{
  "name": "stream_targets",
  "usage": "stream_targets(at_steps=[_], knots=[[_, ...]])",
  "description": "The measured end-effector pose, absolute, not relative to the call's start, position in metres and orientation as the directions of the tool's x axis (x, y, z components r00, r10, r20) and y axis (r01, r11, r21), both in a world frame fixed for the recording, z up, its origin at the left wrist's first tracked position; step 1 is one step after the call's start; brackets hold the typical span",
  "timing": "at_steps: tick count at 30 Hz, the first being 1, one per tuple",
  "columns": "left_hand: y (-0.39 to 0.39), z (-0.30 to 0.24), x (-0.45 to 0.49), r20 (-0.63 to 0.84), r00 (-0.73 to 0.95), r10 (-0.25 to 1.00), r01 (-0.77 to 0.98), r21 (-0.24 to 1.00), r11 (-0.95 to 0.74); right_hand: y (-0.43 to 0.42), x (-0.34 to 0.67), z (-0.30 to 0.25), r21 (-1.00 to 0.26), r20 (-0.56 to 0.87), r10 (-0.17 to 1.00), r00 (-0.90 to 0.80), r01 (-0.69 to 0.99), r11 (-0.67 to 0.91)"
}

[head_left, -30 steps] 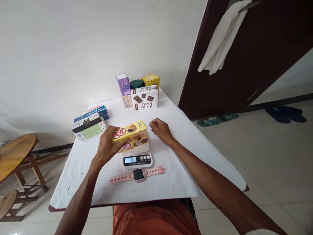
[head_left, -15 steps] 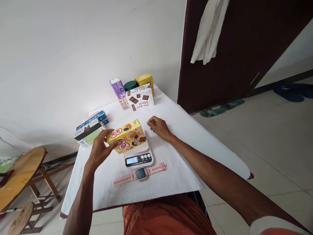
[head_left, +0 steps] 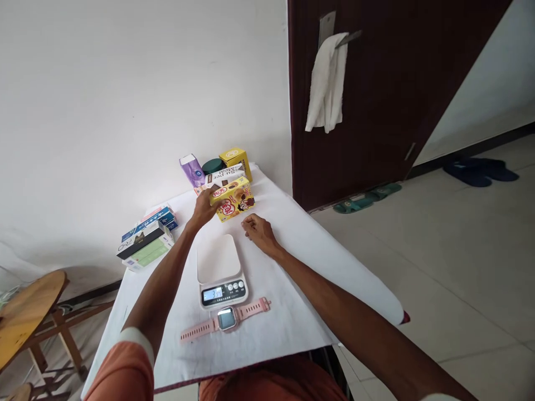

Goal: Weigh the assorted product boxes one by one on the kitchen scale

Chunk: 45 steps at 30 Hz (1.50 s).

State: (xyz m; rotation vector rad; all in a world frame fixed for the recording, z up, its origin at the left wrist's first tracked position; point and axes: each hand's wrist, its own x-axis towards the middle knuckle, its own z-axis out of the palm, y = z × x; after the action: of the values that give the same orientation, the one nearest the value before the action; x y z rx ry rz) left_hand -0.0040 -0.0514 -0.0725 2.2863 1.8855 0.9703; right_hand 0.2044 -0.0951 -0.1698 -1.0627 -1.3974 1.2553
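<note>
My left hand grips the left end of a yellow snack box with cookie pictures, at the far part of the table in front of the white Su-per Meal box, which it partly covers. My right hand is closed at the table just right of and nearer than the yellow box, with nothing seen in its curled fingers. A white kitchen scale with a lit display stands in the middle, its plate bare. Just in front of it lies a pink smartwatch, strap stretched out.
Behind the Su-per Meal box stand a purple pack, a dark green lid and another yellow box. Stacked boxes lie at the table's left. A door with a hanging towel is at right, wooden stools at left.
My left hand has lifted the yellow snack box off the scale and carried it forward to the Su-per Meal box. The scale's plate is uncovered. The camera view has shifted.
</note>
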Motion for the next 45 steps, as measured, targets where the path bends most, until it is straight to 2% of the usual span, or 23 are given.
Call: stream_targets(at_steps=[5,8,13,19,24,26,30,32,45], knots=[[-0.019,-0.095,0.000,0.448,0.042,0.893,0.887,0.395,-0.240,-0.092,0.204,-0.174,-0.993,0.103,0.975,-0.197,0.037,0.113],[-0.021,-0.101,-0.001,0.456,-0.020,0.890,0.903,0.390,-0.180,-0.093,0.203,-0.178,-0.993,0.101,0.971,-0.217,0.039,0.112],[-0.037,-0.107,0.002,0.418,-0.032,0.908,0.917,0.373,-0.140,-0.095,0.205,-0.185,-0.994,0.086,0.969,-0.230,0.045,0.098],[-0.100,-0.094,-0.040,0.451,-0.047,0.891,0.939,0.325,-0.115,-0.097,0.209,-0.180,-0.983,0.100,0.954,-0.282,0.123,0.140],[-0.175,-0.067,-0.121,0.469,-0.209,0.858,0.966,0.234,0.107,-0.102,0.209,-0.175,-0.972,0.103,0.958,-0.268,0.176,0.153],[-0.196,-0.060,-0.151,0.418,-0.288,0.862,0.956,0.180,0.232,-0.102,0.208,-0.175,-0.970,0.100,0.960,-0.261,0.188,0.153],[-0.214,-0.059,-0.191,0.177,-0.393,0.902,0.919,0.097,0.381,-0.103,0.208,-0.176,-0.969,0.100,0.962,-0.255,0.194,0.152],[-0.213,-0.061,-0.201,0.124,-0.379,0.917,0.925,0.081,0.371,-0.103,0.208,-0.176,-0.971,0.103,0.961,-0.258,0.185,0.154],[-0.205,-0.040,-0.210,0.084,-0.292,0.953,0.945,0.179,0.274,-0.102,0.208,-0.180,-0.967,0.106,0.957,-0.269,0.198,0.163]])
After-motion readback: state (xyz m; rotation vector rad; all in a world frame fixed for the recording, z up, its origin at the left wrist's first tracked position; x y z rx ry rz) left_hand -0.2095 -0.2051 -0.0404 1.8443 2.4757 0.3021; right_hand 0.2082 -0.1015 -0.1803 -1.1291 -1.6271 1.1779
